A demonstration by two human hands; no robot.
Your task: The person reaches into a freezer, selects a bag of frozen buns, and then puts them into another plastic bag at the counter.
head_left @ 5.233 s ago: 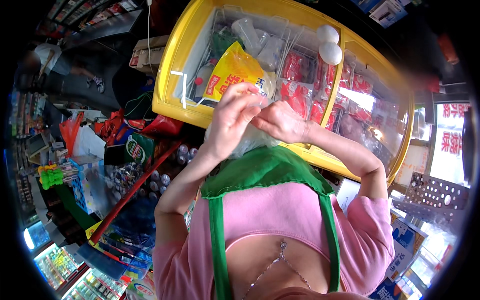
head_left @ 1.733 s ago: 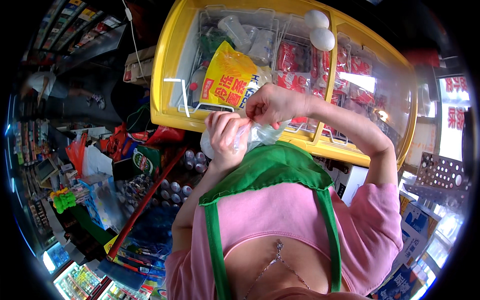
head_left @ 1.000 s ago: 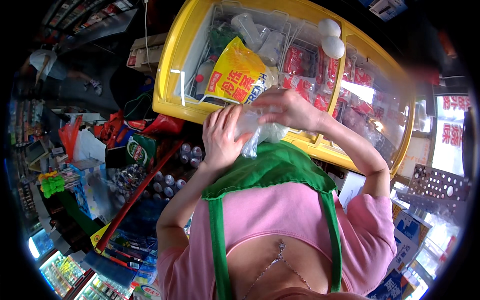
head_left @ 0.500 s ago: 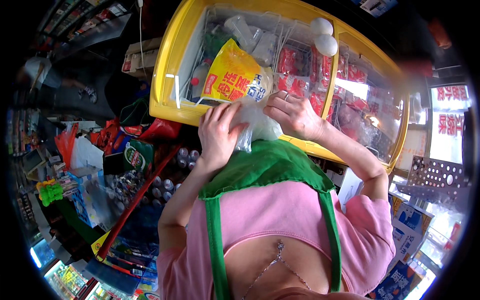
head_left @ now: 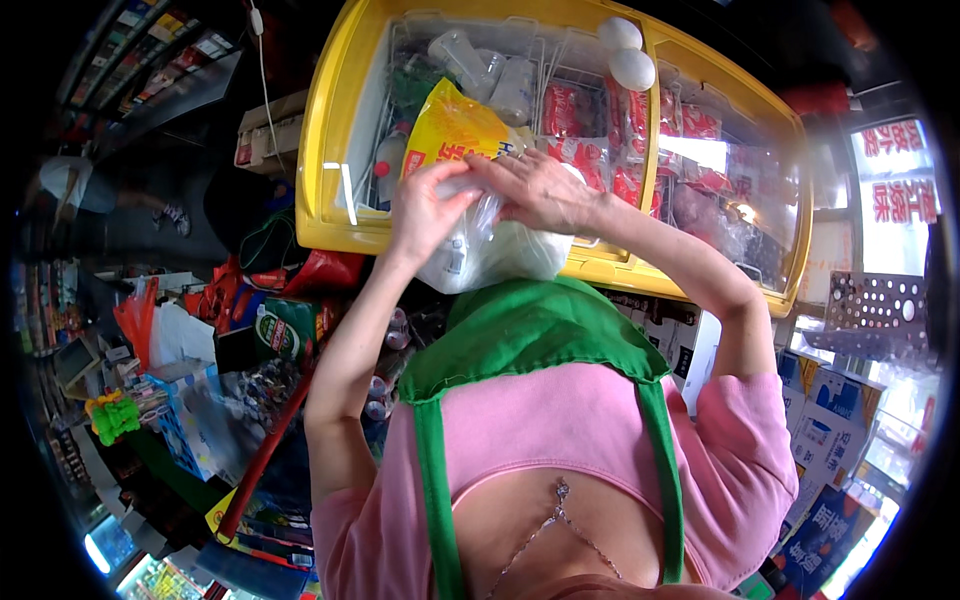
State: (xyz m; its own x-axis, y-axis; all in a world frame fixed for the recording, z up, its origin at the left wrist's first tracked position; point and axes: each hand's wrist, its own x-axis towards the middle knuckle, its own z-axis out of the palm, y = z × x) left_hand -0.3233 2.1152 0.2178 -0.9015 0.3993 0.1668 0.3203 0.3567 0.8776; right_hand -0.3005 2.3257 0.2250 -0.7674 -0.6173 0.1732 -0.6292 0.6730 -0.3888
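A clear plastic bag [head_left: 492, 255] with pale contents hangs between my hands, just above the green apron at my front. My left hand [head_left: 428, 215] pinches the gathered top of the bag from the left. From the other side my right hand [head_left: 545, 195] comes across, its fingers bent over the same gathered plastic, and the fingertips of both hands meet there. What is inside the bag is partly hidden by the folds. Right behind my fingers, a yellow printed food bag [head_left: 452, 118] lies on the freezer, its lower part covered by my hands.
A yellow-framed chest freezer [head_left: 335, 130] with a glass top stands in front of me, holding red packets [head_left: 565, 108]. Two white round objects [head_left: 632, 70] sit on its frame. Cartons [head_left: 820, 430] are stacked at right; a red pole [head_left: 270, 450] leans at left near cans.
My hands have come together at the bag's top, the right moving left over the plastic. The bag now hangs lower and shows fuller below my fingers.
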